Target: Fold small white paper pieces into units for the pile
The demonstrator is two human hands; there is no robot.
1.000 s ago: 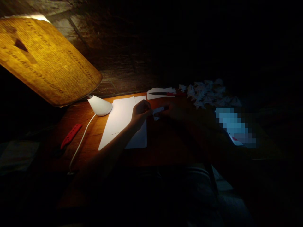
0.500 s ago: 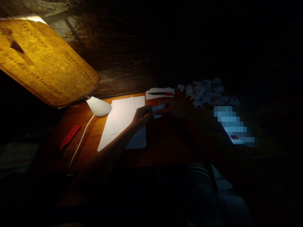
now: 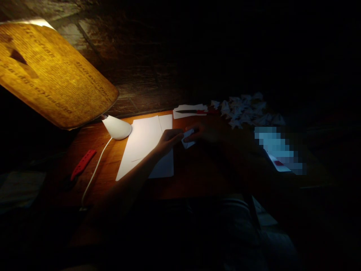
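A small folded piece of white paper is held between my two hands above the wooden table. My left hand pinches its left edge, with the forearm stretched across the white sheets. On the other side, my right hand grips the paper's upper right part; it lies in deep shadow and its fingers show only in part. Beyond the hands, a knife with a dark blade and red handle rests on a smaller piece of paper.
A lamp with a printed yellow shade stands at the left, its white cord running to the front edge. Near it lies a red-handled object. Several folded paper pieces are heaped at the back right, near a lit, blurred-out screen.
The folded paper has tilted and turned between my fingers, showing more of its lower face. Both hands have shifted only slightly.
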